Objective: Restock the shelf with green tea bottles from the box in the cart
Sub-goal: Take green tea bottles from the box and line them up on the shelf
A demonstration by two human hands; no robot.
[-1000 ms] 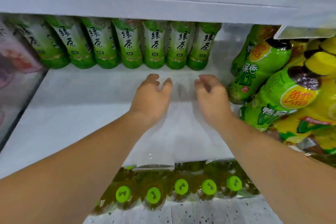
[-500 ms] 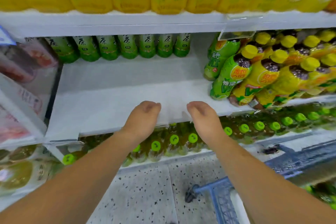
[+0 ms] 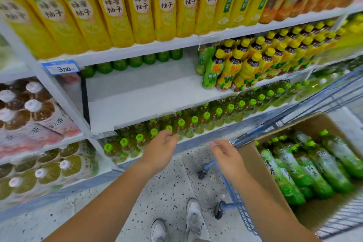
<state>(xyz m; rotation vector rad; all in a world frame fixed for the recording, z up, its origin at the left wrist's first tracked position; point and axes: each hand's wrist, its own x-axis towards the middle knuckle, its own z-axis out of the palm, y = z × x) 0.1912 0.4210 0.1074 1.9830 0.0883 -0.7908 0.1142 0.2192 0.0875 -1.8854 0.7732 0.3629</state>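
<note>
Hovering hands: my left hand (image 3: pixel 160 151) and right hand (image 3: pixel 225 156), loosely spread, empty.
Shelf: white metal shelf (image 3: pixel 137 102), front edge open.

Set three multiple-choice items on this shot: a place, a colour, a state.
1. Where is the cardboard box of green tea bottles?
A) in the blue cart
B) on the top shelf
C) on the floor

2. What colour are the caps below the bare shelf?
A) white
B) bright green
C) red

3. How are the left hand and right hand?
A) each holds a bottle
B) left grips the cart
C) both open, empty

Answers: 1 A, blue wire frames the box. 2 B, green caps line that row. 3 C, relaxed fingers hold nothing.
</note>
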